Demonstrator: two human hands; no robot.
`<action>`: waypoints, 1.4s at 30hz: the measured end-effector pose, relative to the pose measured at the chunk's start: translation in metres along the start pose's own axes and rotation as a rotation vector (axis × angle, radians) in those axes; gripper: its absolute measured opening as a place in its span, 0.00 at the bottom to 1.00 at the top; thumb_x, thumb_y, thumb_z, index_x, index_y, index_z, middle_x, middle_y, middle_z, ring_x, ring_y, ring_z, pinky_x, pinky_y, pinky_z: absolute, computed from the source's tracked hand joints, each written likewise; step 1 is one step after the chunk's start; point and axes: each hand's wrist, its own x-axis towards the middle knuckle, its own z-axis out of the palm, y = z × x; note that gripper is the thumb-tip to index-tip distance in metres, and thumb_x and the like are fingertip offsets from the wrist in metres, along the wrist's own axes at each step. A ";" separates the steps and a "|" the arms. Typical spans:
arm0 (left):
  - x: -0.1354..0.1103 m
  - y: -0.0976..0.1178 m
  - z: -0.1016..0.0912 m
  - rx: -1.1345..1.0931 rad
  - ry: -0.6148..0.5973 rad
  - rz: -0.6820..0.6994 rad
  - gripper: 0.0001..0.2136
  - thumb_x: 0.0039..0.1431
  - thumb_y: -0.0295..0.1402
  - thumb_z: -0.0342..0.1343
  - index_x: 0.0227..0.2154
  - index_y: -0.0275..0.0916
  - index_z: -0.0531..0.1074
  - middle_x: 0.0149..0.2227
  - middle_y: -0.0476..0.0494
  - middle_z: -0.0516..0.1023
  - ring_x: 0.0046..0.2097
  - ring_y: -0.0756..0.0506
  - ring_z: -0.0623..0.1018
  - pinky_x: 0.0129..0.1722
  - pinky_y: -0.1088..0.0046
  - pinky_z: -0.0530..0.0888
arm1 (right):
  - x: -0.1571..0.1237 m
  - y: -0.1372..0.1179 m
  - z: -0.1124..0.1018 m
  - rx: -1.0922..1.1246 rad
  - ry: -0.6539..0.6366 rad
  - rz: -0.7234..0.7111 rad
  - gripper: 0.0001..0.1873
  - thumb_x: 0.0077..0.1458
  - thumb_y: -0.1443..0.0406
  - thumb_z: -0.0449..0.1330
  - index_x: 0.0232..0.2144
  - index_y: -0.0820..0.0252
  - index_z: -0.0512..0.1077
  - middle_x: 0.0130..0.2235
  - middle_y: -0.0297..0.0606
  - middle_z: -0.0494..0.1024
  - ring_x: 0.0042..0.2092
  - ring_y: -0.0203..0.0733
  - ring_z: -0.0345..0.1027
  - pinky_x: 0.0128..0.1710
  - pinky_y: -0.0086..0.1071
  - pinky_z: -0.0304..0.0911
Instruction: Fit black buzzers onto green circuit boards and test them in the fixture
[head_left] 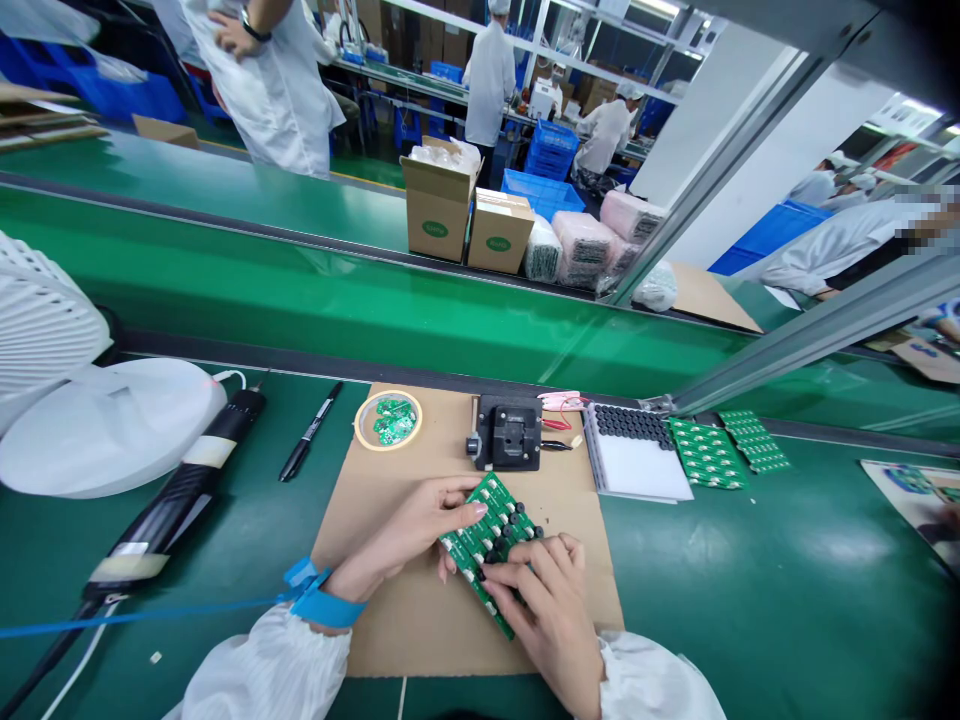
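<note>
My left hand grips the upper left edge of a green circuit board panel, thumb on top and fingers underneath. The panel is tilted above a sheet of brown cardboard. Several small black round parts sit on the panel in its middle and right side, beside small white components. My right hand is over the lower right of the panel, its thumb and index finger pinched around a small black round part at the board's surface. A blue wrist strap is round my left wrist.
Behind the panel stand a black test fixture and a tape roll with small green boards inside. Rightward are a white tray of black parts and green panels. Leftward lie a marker, a black taped tool and a white fan.
</note>
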 end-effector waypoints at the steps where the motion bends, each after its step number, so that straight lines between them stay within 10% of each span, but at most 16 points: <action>1: 0.000 0.000 0.000 0.001 0.001 0.002 0.27 0.57 0.42 0.63 0.57 0.37 0.69 0.25 0.49 0.77 0.17 0.53 0.74 0.14 0.84 0.71 | 0.001 -0.002 0.000 -0.016 0.000 0.004 0.08 0.66 0.63 0.55 0.36 0.54 0.74 0.31 0.33 0.74 0.34 0.39 0.61 0.40 0.37 0.48; 17: 0.000 -0.001 -0.001 0.011 -0.046 0.007 0.28 0.58 0.43 0.62 0.59 0.38 0.67 0.31 0.45 0.79 0.18 0.54 0.73 0.14 0.84 0.70 | 0.004 -0.020 -0.005 -0.209 -0.085 -0.025 0.16 0.68 0.65 0.48 0.36 0.54 0.75 0.32 0.35 0.75 0.35 0.42 0.61 0.42 0.39 0.50; 21: 0.001 0.000 -0.001 0.042 -0.029 -0.027 0.30 0.57 0.45 0.61 0.59 0.38 0.65 0.26 0.47 0.77 0.18 0.52 0.73 0.14 0.83 0.70 | 0.021 0.037 -0.036 -0.080 -0.102 0.100 0.12 0.67 0.62 0.51 0.39 0.50 0.76 0.35 0.34 0.78 0.37 0.40 0.67 0.39 0.35 0.56; 26: 0.000 0.004 0.000 0.094 -0.020 -0.060 0.31 0.57 0.47 0.61 0.60 0.39 0.65 0.24 0.48 0.76 0.18 0.52 0.72 0.14 0.83 0.69 | 0.041 0.158 -0.099 -0.520 0.170 0.521 0.23 0.64 0.53 0.47 0.37 0.61 0.77 0.32 0.42 0.79 0.29 0.43 0.65 0.33 0.36 0.61; 30: 0.000 0.005 0.000 0.100 -0.029 -0.053 0.29 0.57 0.48 0.60 0.59 0.39 0.67 0.26 0.47 0.78 0.19 0.52 0.73 0.14 0.82 0.69 | 0.037 0.201 -0.113 -0.623 0.138 0.584 0.20 0.61 0.56 0.49 0.31 0.61 0.76 0.31 0.44 0.78 0.30 0.45 0.67 0.32 0.36 0.59; 42: 0.003 -0.002 -0.001 0.071 0.043 -0.078 0.21 0.50 0.47 0.65 0.39 0.36 0.70 0.23 0.51 0.75 0.16 0.53 0.71 0.11 0.85 0.65 | 0.041 0.166 -0.116 -0.606 0.161 0.527 0.18 0.61 0.55 0.52 0.34 0.59 0.76 0.33 0.40 0.76 0.29 0.40 0.65 0.26 0.32 0.53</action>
